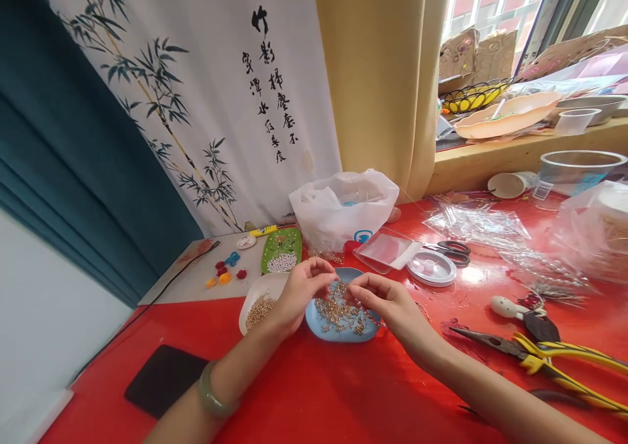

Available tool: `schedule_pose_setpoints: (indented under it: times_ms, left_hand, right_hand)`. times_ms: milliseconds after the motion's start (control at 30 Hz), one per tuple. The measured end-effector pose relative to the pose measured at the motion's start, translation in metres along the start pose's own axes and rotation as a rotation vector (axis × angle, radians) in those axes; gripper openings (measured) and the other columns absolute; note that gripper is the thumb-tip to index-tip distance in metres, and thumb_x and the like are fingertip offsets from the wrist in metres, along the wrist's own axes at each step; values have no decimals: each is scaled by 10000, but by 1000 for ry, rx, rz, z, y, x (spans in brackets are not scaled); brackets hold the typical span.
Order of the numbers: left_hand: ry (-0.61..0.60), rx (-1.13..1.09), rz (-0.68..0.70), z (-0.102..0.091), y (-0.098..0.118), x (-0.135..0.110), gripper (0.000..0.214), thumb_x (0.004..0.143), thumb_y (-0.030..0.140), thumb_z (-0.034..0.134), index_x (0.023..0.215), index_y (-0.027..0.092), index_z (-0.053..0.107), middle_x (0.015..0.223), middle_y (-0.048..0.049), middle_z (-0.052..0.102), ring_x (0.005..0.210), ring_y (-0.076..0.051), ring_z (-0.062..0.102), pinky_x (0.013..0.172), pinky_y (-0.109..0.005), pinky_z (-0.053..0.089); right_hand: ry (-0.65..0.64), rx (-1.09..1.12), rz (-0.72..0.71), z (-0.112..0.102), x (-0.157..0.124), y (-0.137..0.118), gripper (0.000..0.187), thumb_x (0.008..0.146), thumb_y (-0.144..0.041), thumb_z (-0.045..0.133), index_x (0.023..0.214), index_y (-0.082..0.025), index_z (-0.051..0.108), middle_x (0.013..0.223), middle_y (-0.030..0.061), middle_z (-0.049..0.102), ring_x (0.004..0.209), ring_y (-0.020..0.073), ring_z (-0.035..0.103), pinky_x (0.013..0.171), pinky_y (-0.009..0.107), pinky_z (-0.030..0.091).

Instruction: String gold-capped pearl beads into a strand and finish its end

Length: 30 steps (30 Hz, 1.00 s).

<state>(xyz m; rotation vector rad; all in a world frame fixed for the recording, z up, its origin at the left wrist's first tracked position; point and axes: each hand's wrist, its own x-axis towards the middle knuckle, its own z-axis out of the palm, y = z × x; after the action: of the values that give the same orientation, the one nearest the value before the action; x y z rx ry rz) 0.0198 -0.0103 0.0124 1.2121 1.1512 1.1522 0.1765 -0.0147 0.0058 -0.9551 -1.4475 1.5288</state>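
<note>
My left hand (307, 290) is closed in a pinch above the left side of a blue dish (321, 326). What its fingertips hold is too small to make out. Facing it, my right hand (385, 298) pinches over the dish's right side, with a thin beaded strand (369, 314) trailing below the fingers. The fingertips of both hands are a short gap apart. Gold-coloured beads (338, 310) lie heaped in the blue dish beneath them. Partly behind my left hand, a white dish (246, 300) holds small gold beads (260, 311).
A green tray (267, 261) of white beads and a white plastic bag (343, 208) stand behind. To the right are scissors (449, 253), a round lid (432, 269), clear packets (475, 225) and yellow-handled pliers (534, 356). A black phone-like slab (164, 378) lies at left.
</note>
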Motion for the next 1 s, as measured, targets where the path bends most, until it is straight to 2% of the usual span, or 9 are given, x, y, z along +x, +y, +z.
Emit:
schedule_pose_setpoints:
  times_ms: [167, 267, 400, 533, 733, 900, 1000]
  left_hand:
    - [-30, 2, -69, 7, 1, -5, 108, 665, 220, 600, 722, 144, 547, 706, -11, 566, 670, -104, 517, 581, -206, 393]
    - [-125, -76, -104, 14, 2, -10, 155, 656, 229, 627, 776, 141, 581, 754, -31, 603, 738, -128, 548, 680, -239, 410]
    - [-250, -220, -124, 20, 4, -16, 215, 627, 246, 676, 795, 135, 600, 762, -40, 625, 738, -140, 576, 721, -262, 411]
    - [-215, -283, -110, 21, 6, -19, 219, 606, 290, 700, 719, 134, 595, 661, -25, 619, 655, -125, 575, 655, -246, 410]
    - [-194, -365, -111, 18, 11, -19, 272, 538, 309, 741, 676, 121, 601, 592, -20, 608, 566, -115, 558, 604, -252, 425]
    - [-175, -430, -74, 15, 16, -20, 223, 546, 251, 742, 654, 116, 602, 640, -23, 615, 573, -102, 560, 587, -234, 433]
    - [-181, -448, -69, 14, 21, -22, 228, 539, 255, 747, 651, 116, 604, 604, -20, 607, 545, -97, 547, 569, -235, 433]
  right_hand:
    - [52, -77, -141, -4, 1, -3, 202, 755, -367, 531, 705, -177, 574, 698, 2, 529, 649, 127, 491, 557, 226, 387]
    - [85, -121, -247, -6, 2, -3, 186, 757, -362, 531, 713, -189, 585, 796, 28, 547, 755, 159, 511, 619, 244, 415]
    - [96, -136, -289, -6, 0, -8, 176, 749, -353, 538, 696, -196, 597, 820, 34, 544, 812, 176, 519, 675, 268, 430]
    - [121, -171, -301, -6, -2, -17, 159, 735, -351, 555, 683, -207, 598, 798, 28, 568, 809, 179, 531, 719, 291, 435]
    - [91, -296, -360, -12, -3, -30, 149, 737, -352, 565, 718, -217, 626, 815, 35, 610, 809, 188, 546, 736, 304, 430]
    - [109, -353, -337, -17, -4, -37, 168, 763, -353, 537, 708, -205, 596, 747, 23, 594, 726, 166, 541, 656, 272, 442]
    - [126, -384, -306, -19, -5, -41, 200, 779, -373, 504, 779, -203, 609, 745, 33, 602, 703, 169, 543, 619, 275, 453]
